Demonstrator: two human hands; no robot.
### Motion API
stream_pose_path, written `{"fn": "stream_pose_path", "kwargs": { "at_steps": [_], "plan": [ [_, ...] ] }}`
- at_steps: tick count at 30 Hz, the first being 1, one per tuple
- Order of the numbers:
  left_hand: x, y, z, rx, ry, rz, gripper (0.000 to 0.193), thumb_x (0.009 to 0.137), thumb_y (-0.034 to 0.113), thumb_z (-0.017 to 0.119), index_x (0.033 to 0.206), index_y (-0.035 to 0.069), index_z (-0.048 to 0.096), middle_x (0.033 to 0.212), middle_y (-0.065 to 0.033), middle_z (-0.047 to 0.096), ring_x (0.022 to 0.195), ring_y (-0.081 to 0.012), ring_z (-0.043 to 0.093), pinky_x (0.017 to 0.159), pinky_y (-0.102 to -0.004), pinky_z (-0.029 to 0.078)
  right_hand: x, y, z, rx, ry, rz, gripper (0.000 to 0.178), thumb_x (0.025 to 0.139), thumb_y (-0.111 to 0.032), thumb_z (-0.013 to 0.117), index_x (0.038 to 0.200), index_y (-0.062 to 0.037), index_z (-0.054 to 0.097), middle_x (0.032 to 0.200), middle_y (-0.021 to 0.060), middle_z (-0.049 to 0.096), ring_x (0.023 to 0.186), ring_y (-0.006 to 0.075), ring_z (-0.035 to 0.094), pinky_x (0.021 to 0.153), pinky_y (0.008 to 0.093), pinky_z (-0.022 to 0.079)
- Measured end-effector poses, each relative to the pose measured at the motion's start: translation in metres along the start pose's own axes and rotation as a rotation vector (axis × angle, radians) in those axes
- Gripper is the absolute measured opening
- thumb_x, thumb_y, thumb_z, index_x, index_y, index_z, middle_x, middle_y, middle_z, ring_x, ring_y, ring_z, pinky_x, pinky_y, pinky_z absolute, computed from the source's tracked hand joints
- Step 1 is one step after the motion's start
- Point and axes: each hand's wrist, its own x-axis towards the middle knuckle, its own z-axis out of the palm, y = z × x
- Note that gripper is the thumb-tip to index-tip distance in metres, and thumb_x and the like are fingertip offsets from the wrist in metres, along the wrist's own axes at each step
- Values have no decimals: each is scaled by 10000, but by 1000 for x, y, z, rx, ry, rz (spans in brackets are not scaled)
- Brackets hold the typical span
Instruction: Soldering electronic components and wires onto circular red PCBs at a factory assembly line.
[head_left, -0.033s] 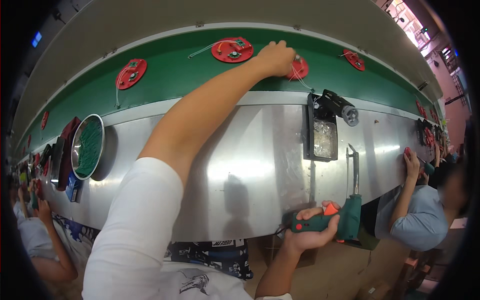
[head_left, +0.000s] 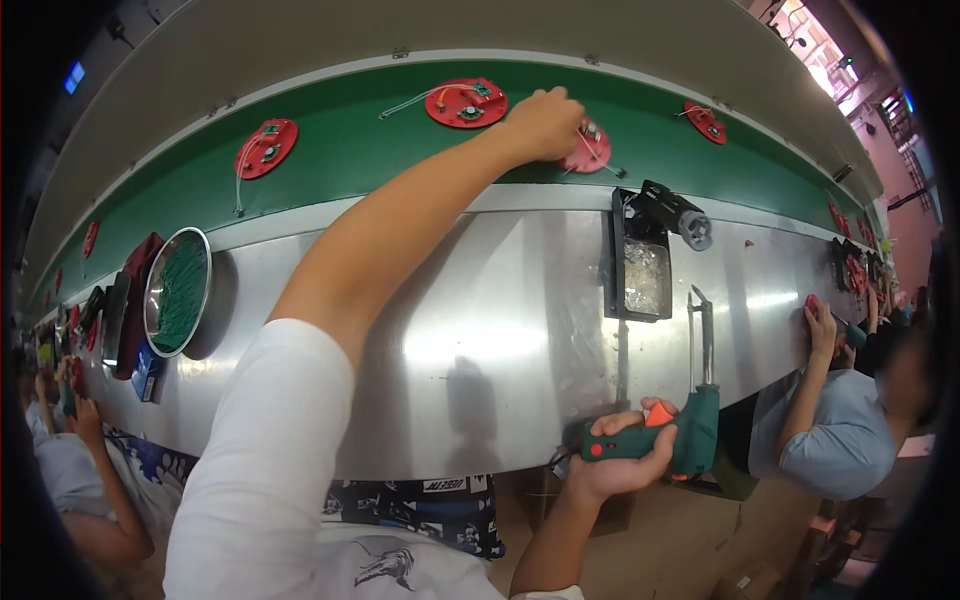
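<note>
Stretched across the bench, my left hand (head_left: pixel 545 122) is closed at the left edge of a round red disc (head_left: pixel 590 150) with a small part and thin white wires on it. Its fingertips are partly hidden behind the knuckles, and the disc is slightly blurred. Lower right, my right hand (head_left: pixel 628 462) is wrapped round the handle of a green soldering gun (head_left: pixel 697 432) with an orange trigger. The gun's metal tube and thin feed rod point away from me, above the metal bench.
Other red discs with wires (head_left: pixel 466 104) lie along the green strip (head_left: pixel 350 140). A black tray (head_left: pixel 643 280) with clear bits and a black cylindrical device (head_left: pixel 676 214) stand ahead of the gun. Leftward is a steel bowl (head_left: pixel 207 290) of green pieces. Co-workers sit both sides.
My left hand has come slightly left and nearer, and the red disc has shifted with it. My right hand and the soldering gun have hardly moved.
</note>
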Motion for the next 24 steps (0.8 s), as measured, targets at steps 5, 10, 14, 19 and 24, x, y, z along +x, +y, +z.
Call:
{"fn": "stream_pose_path", "kwargs": {
  "at_steps": [5, 10, 14, 19, 24],
  "plan": [
    [-119, 5, -57, -176, 192, 169, 179, 742, 120, 704, 892, 39, 649, 1135, -196, 600, 1023, -372, 607, 843, -457, 523, -1, 0, -5, -59, 11, -37, 386, 1000, -377, 381, 1007, -17, 520, 515, 58, 460, 435, 154, 426, 436, 279, 390],
    [-255, -6, -122, -396, 25, 331, 204, 735, -34, 690, 911, 37, 616, 1342, -200, 548, 1157, -377, 598, 941, -422, 517, -1, -2, -2, -53, -63, 0, 409, 1010, -367, 414, 1009, 11, 569, 530, 66, 485, 450, 167, 445, 459, 287, 400],
    [-332, -25, -173, -285, 62, -18, 307, 719, -116, 638, 971, 61, 637, 1350, -155, 577, 1201, -361, 587, 982, -431, 500, 4, -2, -9, -67, -141, 21, 408, 1019, -382, 413, 1028, -13, 586, 542, 56, 496, 487, 161, 466, 482, 280, 399],
    [-392, -33, -221, -275, 469, -55, 269, 831, -107, 538, 1030, 4, 680, 977, -110, 709, 893, -225, 681, 828, -306, 526, 2, -4, -7, -127, -198, 7, 421, 1010, -382, 418, 1040, 10, 567, 551, 68, 503, 478, 164, 492, 462, 287, 415],
    [-425, -10, -251, -2, 707, 175, 275, 726, -107, 637, 965, 12, 703, 960, -104, 706, 824, -250, 685, 743, -324, 550, -1, 2, -10, -239, -309, -208, 409, 1006, -331, 435, 1064, 48, 580, 582, 95, 547, 480, 178, 508, 469, 299, 438]
  ]
}}
